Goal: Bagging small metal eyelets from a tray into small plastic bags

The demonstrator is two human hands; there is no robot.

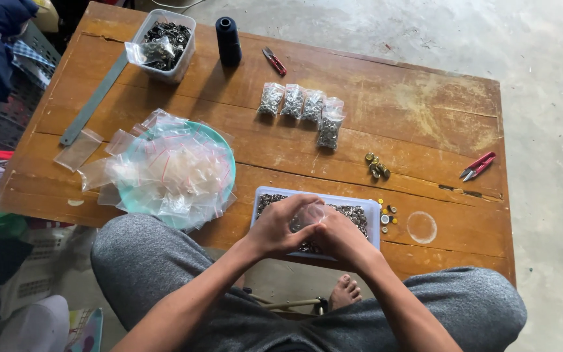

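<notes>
Home workshop, worn wooden table (425, 111) on concrete floor (548, 78), bagged metal fittings (301, 104)

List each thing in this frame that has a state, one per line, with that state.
left hand: gripping small clear bag
right hand: gripping the same bag
small clear bag: held over tray
white tray: full of metal fittings
four packets: filled, lined up
turquoise plate: heaped with empty bags
clear tub: uncovered

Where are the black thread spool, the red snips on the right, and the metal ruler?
black thread spool (228, 40), head view, its side.
red snips (477, 166), head view, the handles.
metal ruler (94, 99), head view, mid-length.
</notes>
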